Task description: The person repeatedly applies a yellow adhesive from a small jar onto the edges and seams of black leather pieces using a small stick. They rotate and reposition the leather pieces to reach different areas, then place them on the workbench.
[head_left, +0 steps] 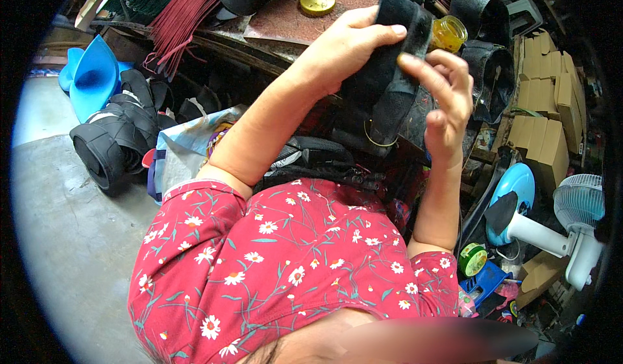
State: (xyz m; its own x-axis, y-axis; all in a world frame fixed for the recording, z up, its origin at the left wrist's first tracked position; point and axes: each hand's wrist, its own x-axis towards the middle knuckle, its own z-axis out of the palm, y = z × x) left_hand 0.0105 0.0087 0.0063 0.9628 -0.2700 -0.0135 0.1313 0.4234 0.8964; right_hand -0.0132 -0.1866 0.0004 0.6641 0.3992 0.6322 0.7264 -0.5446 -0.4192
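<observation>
A wide black strip of leather-like material (366, 78) hangs over the front of the workbench. My left hand (354, 42) is closed on it, the thumb lying on top and the other fingers hidden behind. My right hand (448, 91) is open, with its fingers apart and bent. Its index fingertip touches the strip's right part or comes very close to it. Beside the strip stands a clear jar (449, 34) of yellowish, glue-like stuff. A round yellow lid (317, 2) lies on a reddish-brown board (279, 23) to the left.
Bundles of dark red strips (185, 16) hang at the bench's far left. More curved black pieces (490, 72) stand at the right. Brown cardboard boxes (538, 133) and a white-and-blue fan (542, 234) are beyond my right arm. Black rolled pieces (113, 137) and blue sheets (94, 81) lie leftward.
</observation>
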